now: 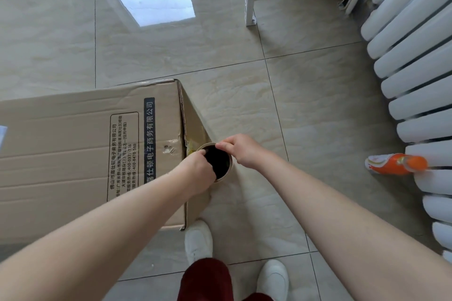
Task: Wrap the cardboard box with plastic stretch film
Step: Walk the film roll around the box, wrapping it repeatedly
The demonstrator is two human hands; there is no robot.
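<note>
Two hands are closed on the roll of stretch film (221, 164), which is held upright, its hollow core seen from above, just beside the right end of the cardboard box (73, 154). The near-left rim is gripped by the left hand (195, 170), fingertips hooked into the core; the far-right rim is pinched by the right hand (241, 151). The box is laid on the tiled floor (244, 95) at the left, printed face up, its right edge dented and torn. A faint sheen, seemingly of film, can be made out across that end. An orange bottle (396, 164) is seen against the white radiator (415, 80) at the right, well apart from the box.
</note>
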